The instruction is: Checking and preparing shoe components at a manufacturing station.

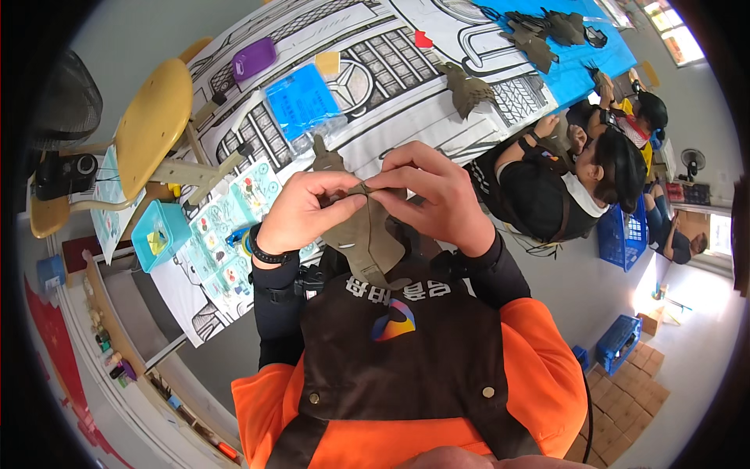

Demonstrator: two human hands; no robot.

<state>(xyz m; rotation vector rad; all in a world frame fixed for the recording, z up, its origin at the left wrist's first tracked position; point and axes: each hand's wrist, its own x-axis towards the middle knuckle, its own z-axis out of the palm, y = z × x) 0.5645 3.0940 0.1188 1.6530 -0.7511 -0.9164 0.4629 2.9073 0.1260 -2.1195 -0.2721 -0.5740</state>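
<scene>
My left hand (299, 213) and my right hand (439, 197) meet in front of my chest. Both are closed, thumb against fingers, pinching the upper edge of a thin olive-brown piece (373, 244) of limp, fabric-like material. The piece hangs below my fingertips, over the top of my dark apron. What exactly sits between the fingertips is too small to make out. Just beyond my left hand, more of the same olive-brown material (328, 159) shows on the table. A clear packet with a blue panel (303, 102) lies farther off.
The table's cover (391, 117) carries black-and-white line drawings. On it are a purple tray (255, 59), an olive-brown bundle (467, 91) and a dark heap (539, 39) over blue. A yellow chair (160, 117) and turquoise bin (158, 233) stand left; a co-worker (562, 180) sits right.
</scene>
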